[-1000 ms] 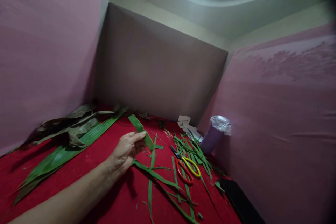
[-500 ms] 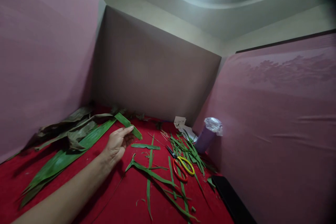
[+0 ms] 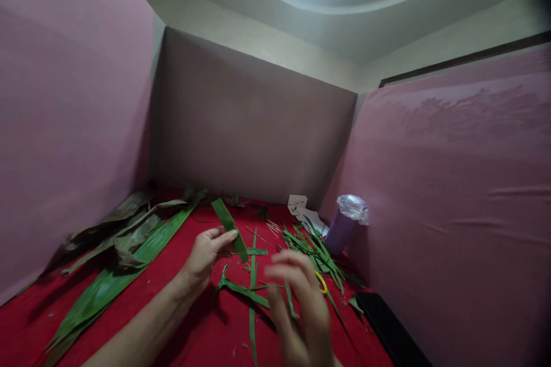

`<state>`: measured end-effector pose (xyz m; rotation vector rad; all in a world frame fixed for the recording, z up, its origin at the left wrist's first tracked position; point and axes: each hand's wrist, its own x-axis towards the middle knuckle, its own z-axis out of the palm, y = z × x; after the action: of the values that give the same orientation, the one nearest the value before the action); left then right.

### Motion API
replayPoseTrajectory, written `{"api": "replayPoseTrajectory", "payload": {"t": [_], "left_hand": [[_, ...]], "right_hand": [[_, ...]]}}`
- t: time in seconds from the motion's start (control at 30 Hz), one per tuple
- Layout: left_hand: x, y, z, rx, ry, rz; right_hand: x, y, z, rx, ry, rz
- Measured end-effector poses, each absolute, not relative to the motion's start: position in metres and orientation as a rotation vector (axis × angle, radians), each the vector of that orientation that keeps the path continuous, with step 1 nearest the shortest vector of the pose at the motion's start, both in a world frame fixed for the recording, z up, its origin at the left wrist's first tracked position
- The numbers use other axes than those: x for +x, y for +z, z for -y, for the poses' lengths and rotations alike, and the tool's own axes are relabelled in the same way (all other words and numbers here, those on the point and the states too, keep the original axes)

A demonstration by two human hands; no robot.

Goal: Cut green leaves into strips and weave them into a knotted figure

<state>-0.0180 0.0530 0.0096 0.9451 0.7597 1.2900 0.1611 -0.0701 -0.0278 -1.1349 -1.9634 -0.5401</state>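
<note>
Pink walls on three sides, pale ceiling above; red surface (image 3: pixel 181 327) below, littered with leaf material.

Item 1: left hand (image 3: pixel 205 257), reaching forward over the red surface. Thumb and fingertips pinch a short green leaf strip (image 3: pixel 229 228) near its lower end. The strip rises up and away from the hand, tilted to the left, clear of the surface.

Item 2: right hand (image 3: pixel 299 307), lower centre, near the camera, just right of the left hand and below the strip. Heavily blurred, fingers loosely curled upward. Whether it grips anything cannot be told.

Item 3: scissors (image 3: pixel 321 282), only a yellow handle showing just behind the right fingers.

Item 4: loose green strips (image 3: pixel 252 292), lying between and beneath the hands; a denser heap (image 3: pixel 312 246) further right.

Item 5: long green leaves (image 3: pixel 116 278) with dried brown leaves (image 3: pixel 124 229) on them, at left.

Item 6: purple cup (image 3: pixel 342 230), plastic-covered top, by the right wall.

Item 7: flat black object (image 3: pixel 390 330), bottom right.
</note>
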Motion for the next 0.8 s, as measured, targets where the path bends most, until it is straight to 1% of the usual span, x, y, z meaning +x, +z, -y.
{"api": "replayPoseTrajectory", "payload": {"t": [0.03, 0.1, 0.13, 0.17, 0.23, 0.3, 0.37, 0.4, 0.43, 0.57, 0.63, 0.7, 0.8], "left_hand": [[-0.016, 0.011, -0.05, 0.978, 1.275, -0.75], [-0.013, 0.012, -0.044, 1.066, 1.228, -0.718], [-0.012, 0.012, -0.041, 1.097, 1.213, -0.706], [-0.01, 0.012, -0.04, 1.11, 1.207, -0.703], [-0.008, 0.012, -0.037, 1.111, 1.21, -0.716], [-0.006, 0.011, -0.036, 1.1, 1.218, -0.736], [-0.005, 0.011, -0.036, 1.089, 1.21, -0.74], [-0.004, 0.011, -0.036, 1.08, 1.205, -0.736], [-0.003, 0.011, -0.036, 1.067, 1.199, -0.733], [0.001, 0.008, -0.034, 0.984, 1.172, -0.742], [0.002, 0.007, -0.032, 0.944, 1.137, -0.733], [0.003, 0.007, -0.031, 0.912, 1.113, -0.724], [0.004, 0.008, -0.029, 0.881, 1.148, -0.777]], "right_hand": [[0.154, -0.01, 0.049, -1.171, -0.45, 1.927], [0.143, 0.015, 0.013, -1.212, 0.328, 1.674], [0.138, 0.021, 0.0, -1.182, 0.612, 1.581], [0.135, 0.024, -0.009, -1.149, 0.809, 1.496], [0.129, 0.021, -0.017, -1.097, 1.005, 1.431], [0.125, 0.013, -0.017, -1.079, 1.012, 1.437], [0.126, 0.008, -0.015, -1.106, 0.882, 1.502], [0.128, 0.007, -0.014, -1.139, 0.757, 1.56], [0.131, 0.006, -0.013, -1.18, 0.585, 1.628], [0.151, 0.001, -0.016, -1.24, -0.305, 1.858], [0.161, -0.003, -0.017, -1.18, -0.616, 1.925], [0.168, -0.008, -0.016, -1.122, -0.805, 1.967], [0.172, -0.012, -0.015, -1.089, -0.927, 1.982]]}}
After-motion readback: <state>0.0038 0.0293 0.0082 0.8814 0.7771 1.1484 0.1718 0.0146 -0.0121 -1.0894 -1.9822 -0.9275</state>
